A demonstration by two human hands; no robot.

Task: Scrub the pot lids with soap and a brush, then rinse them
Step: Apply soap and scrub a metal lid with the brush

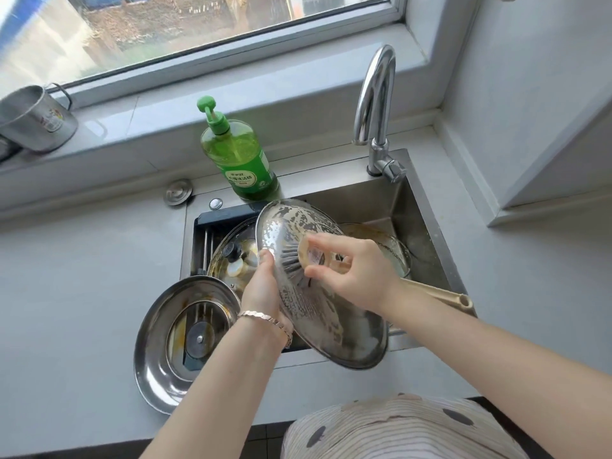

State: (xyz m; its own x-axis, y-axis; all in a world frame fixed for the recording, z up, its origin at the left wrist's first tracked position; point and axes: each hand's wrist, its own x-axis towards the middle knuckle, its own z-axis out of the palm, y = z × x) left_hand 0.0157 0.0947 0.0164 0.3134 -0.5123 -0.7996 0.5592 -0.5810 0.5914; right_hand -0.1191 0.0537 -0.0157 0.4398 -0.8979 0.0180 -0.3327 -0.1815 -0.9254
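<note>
On the windowsill at the far left stands a steel mug [36,119]. Below it, an upturned steel lid [180,342] lies half on the counter and half over the sink's corner, close beside the person's left forearm. A glass lid [228,260] with a black knob rests in the sink [427,207] behind it.

The left hand [261,289] grips the rim of a second, sudsy steel lid [337,329], held tilted above the sink's front edge with its underside facing up. The right hand [357,276] pinches the head of a beige dish brush [313,255] and presses the bristles against that underside, the handle trailing off to the right. The green soap bottle [241,160] stands at the sink's back edge, and the faucet [374,104] shows no running water.

The likeliest trouble is slippage. A wet, soapy rim held by one hand could twist free under brush pressure and fall onto the glass lid. A swing of the left forearm could also nudge the overhanging lid off its perch.
</note>
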